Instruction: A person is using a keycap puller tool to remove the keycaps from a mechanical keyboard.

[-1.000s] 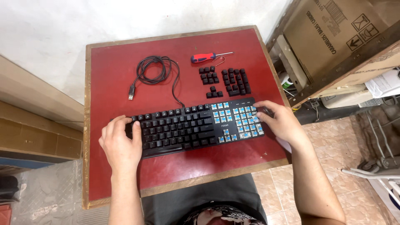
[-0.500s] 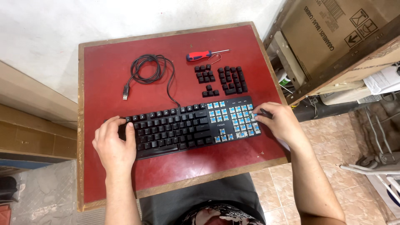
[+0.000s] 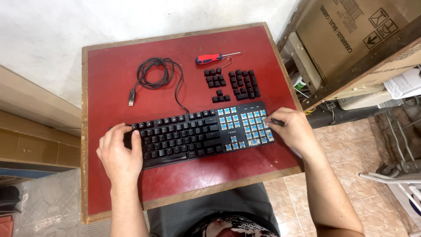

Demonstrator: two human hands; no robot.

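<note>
A small square table [image 3: 114, 70] with a worn red top and a chipped wooden edge is standing against a white wall [image 3: 87, 22]; tan tiles are showing on the floor to the right. A black mechanical keyboard [image 3: 197, 131] is lying across the near half of the table, its right-hand section stripped of caps so the blue switches [image 3: 243, 125] are showing. The left hand [image 3: 119, 151] is resting palm down over the keyboard's left end, fingers spread and curled over its edge, pinning it. The right hand [image 3: 293, 129] is sitting at the keyboard's right end, loosely closed around a thin dark tool [image 3: 277, 122] whose tip is pointing at the switches; what kind of tool it is cannot be told. Behind the keyboard, removed black keycaps [image 3: 239, 83] are lying in small groups, with a red-and-blue-handled screwdriver [image 3: 215, 57] beyond them and the keyboard's coiled cable [image 3: 153, 74] to their left. A cardboard box [image 3: 351, 30] is sitting on a wooden shelf frame [image 3: 307, 66] just right of the table.
</note>
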